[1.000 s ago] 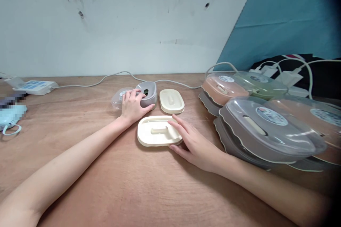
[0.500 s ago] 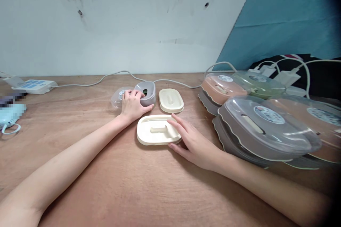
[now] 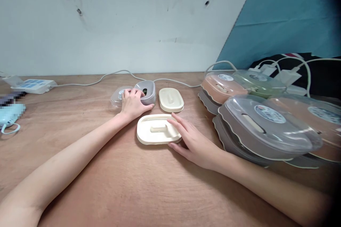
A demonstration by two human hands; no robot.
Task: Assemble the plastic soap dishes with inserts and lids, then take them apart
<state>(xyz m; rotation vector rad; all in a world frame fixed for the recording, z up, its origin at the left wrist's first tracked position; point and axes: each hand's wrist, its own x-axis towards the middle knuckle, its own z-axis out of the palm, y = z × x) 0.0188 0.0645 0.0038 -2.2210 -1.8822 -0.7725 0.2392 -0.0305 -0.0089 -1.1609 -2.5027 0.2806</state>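
My left hand [image 3: 133, 103] curls round the near side of a small grey plastic box [image 3: 146, 92] with a dark opening in its top. Its thumb lies along the box's front, and its fingers reach over the left side, next to a clear lid [image 3: 117, 98] with a round label. A cream oblong lid [image 3: 151, 134] with a raised bar in its middle lies flat on the table in front. My right hand [image 3: 186, 136] rests against that lid's right end, fingers stretched out on top and thumb apart at the near edge. Behind it lies a second cream lid [image 3: 171, 99].
Stacked grey, orange and green boxes with clear lids [image 3: 266, 127] crowd the right side of the wooden table [image 3: 119, 184]. A white cable [image 3: 106, 75] runs along the wall from a power strip [image 3: 34, 86]. A light blue object [image 3: 12, 115] sits at the left edge.
Both hands stay where they were, on the grey box and at the cream lid. Only a very slight shift of the view shows.
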